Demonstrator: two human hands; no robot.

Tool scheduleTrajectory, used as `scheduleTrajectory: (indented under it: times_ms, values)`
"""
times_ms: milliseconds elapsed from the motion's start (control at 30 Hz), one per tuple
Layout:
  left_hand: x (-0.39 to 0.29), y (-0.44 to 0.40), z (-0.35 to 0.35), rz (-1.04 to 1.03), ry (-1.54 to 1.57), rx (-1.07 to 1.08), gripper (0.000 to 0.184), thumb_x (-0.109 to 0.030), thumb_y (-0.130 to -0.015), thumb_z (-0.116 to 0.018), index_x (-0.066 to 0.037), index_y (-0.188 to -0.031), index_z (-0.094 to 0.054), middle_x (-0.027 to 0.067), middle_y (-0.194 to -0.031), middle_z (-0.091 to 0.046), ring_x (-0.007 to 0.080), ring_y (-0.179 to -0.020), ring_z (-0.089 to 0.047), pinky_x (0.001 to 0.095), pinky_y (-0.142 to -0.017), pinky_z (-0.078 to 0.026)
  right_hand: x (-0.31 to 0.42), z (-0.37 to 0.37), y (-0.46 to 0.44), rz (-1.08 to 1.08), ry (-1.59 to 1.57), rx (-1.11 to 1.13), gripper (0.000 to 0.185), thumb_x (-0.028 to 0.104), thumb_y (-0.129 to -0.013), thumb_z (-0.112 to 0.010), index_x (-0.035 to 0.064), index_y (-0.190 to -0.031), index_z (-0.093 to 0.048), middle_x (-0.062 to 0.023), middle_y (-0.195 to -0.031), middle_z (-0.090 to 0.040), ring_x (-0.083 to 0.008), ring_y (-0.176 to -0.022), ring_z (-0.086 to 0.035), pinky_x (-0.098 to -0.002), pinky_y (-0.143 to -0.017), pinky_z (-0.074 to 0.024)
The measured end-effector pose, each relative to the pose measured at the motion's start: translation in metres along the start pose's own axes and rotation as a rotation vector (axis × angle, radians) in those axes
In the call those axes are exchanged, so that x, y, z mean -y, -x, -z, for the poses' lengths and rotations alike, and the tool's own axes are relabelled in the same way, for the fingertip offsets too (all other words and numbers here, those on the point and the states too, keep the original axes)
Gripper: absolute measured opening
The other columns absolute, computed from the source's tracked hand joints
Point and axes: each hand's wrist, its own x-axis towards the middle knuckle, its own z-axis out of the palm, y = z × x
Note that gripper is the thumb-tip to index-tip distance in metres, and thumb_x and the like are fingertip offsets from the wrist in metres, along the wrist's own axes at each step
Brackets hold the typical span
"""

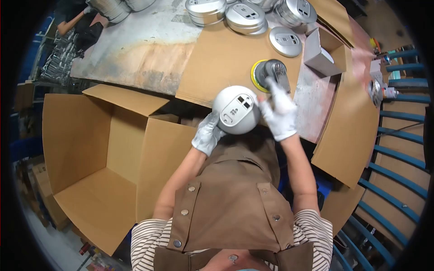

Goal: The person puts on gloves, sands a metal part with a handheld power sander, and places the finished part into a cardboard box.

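My left hand [208, 134], in a pale work glove, grips the left edge of a round, light grey metal cover [247, 121]. The cover is tilted towards me above my lap, its oval panel of rectangular cut-outs facing up. My right hand [282, 115], gloved in white, is slightly blurred beside the cover's right edge. Its fingers are apart and reach up to a dark grey orbital sander [276, 71] with a yellow-rimmed pad; whether they touch it I cannot tell. The sander lies on a flat cardboard sheet [210, 67] on the workbench.
Stacks of similar round covers [246, 18] stand along the back, and a single cover [285, 41] lies nearer. A small open box [323, 56] sits at right. On the left is a large open carton [95, 180]. Blue slats [400, 151] run down the right. Another person's arm [72, 21] shows top left.
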Motion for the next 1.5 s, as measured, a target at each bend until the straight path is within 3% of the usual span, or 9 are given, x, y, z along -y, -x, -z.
scheduleTrajectory:
  times_ms: [33, 133, 267, 500, 933, 1033, 1233, 1367, 1500]
  values:
    - [0.007, -0.005, 0.001, -0.011, 0.055, -0.02, 0.048, -0.029, -0.095, -0.067, -0.002, -0.13, -0.05, 0.0124, -0.126, -0.06, 0.0274, -0.115, -0.062, 0.0503, -0.095, -0.053, -0.005, 0.002, -0.012, 0.202, 0.198, -0.169, 0.06, 0.025, -0.081, -0.075, 0.0106, -0.135, -0.056, -0.0196, -0.12, -0.061, -0.036, -0.105, -0.061, -0.0433, -0.093, -0.0494]
    - [0.017, -0.014, 0.007, 0.012, 0.008, -0.06, 0.054, -0.031, -0.097, -0.063, -0.002, -0.137, -0.041, 0.0143, -0.133, -0.055, 0.0289, -0.12, -0.058, 0.0541, -0.096, -0.052, -0.014, 0.015, -0.048, 0.073, 0.628, -0.035, 0.069, 0.029, -0.077, -0.076, 0.0135, -0.138, -0.049, -0.0198, -0.129, -0.054, -0.0384, -0.108, -0.061, -0.0454, -0.093, -0.05]
    - [0.017, -0.017, 0.006, 0.028, 0.056, -0.069, 0.057, -0.034, -0.099, -0.059, -0.002, -0.141, -0.037, 0.0158, -0.138, -0.051, 0.0301, -0.125, -0.055, 0.056, -0.099, -0.049, -0.033, -0.016, -0.081, -0.346, 0.408, 0.18, 0.08, 0.044, -0.07, -0.076, 0.0148, -0.139, -0.047, -0.0203, -0.122, -0.056, -0.041, -0.102, -0.065, -0.0468, -0.088, -0.0526]
    - [0.017, -0.016, 0.001, 0.024, 0.023, -0.095, 0.053, -0.034, -0.102, -0.053, -0.004, -0.143, -0.039, 0.0148, -0.141, -0.049, 0.0296, -0.128, -0.052, 0.0521, -0.102, -0.048, -0.032, -0.006, -0.057, -0.189, 0.25, 0.109, 0.067, 0.035, -0.072, -0.074, 0.0174, -0.132, -0.052, -0.0209, -0.118, -0.056, -0.0411, -0.1, -0.064, -0.0443, -0.091, -0.0521]
    - [0.004, -0.018, 0.009, 0.181, 0.322, 0.054, 0.058, -0.041, -0.102, -0.049, -0.005, -0.146, -0.037, 0.0124, -0.146, -0.047, 0.0294, -0.134, -0.047, 0.0466, -0.11, -0.041, 0.058, -0.027, -0.004, 0.262, 0.229, 0.538, 0.052, 0.017, -0.076, -0.066, 0.0178, -0.127, -0.055, -0.0256, -0.117, -0.054, -0.0457, -0.091, -0.064, -0.0503, -0.074, -0.0562]
    - [0.009, -0.023, 0.0, -0.001, 0.076, -0.041, 0.058, -0.041, -0.102, -0.05, -0.005, -0.146, -0.038, 0.0116, -0.144, -0.049, 0.029, -0.132, -0.049, 0.0463, -0.108, -0.044, 0.057, -0.011, 0.018, 0.239, 0.226, 0.684, 0.053, 0.017, -0.076, -0.066, 0.0192, -0.127, -0.055, -0.0257, -0.119, -0.054, -0.0453, -0.084, -0.065, -0.0516, -0.071, -0.0565]
    - [0.012, -0.026, 0.003, 0.095, 0.066, -0.072, 0.054, -0.039, -0.103, -0.048, -0.007, -0.145, -0.039, 0.0122, -0.142, -0.05, 0.0295, -0.127, -0.054, 0.0498, -0.1, -0.05, 0.013, 0.006, -0.006, 0.02, 0.326, 0.32, 0.056, 0.021, -0.076, -0.069, 0.0208, -0.129, -0.054, -0.024, -0.117, -0.055, -0.0439, -0.085, -0.066, -0.0486, -0.078, -0.0559]
    - [0.009, -0.023, -0.005, 0.059, 0.0, -0.067, 0.059, -0.046, -0.103, -0.045, -0.004, -0.144, -0.039, 0.0139, -0.142, -0.05, 0.0298, -0.128, -0.052, 0.0513, -0.102, -0.048, 0.025, -0.014, -0.04, -0.009, 0.309, 0.374, 0.056, 0.022, -0.076, -0.069, 0.0207, -0.13, -0.055, -0.0225, -0.113, -0.056, -0.0427, -0.091, -0.065, -0.0471, -0.08, -0.0554]
    - [0.009, -0.027, 0.016, 0.132, 0.23, -0.006, 0.072, -0.061, -0.1, -0.037, -0.004, -0.144, -0.04, 0.0142, -0.143, -0.05, 0.029, -0.131, -0.049, 0.0497, -0.107, -0.043, 0.043, -0.028, -0.003, 0.306, 0.188, 0.482, 0.055, 0.019, -0.076, -0.068, 0.0207, -0.129, -0.055, -0.0234, -0.118, -0.056, -0.0429, -0.091, -0.065, -0.05, -0.079, -0.0551]
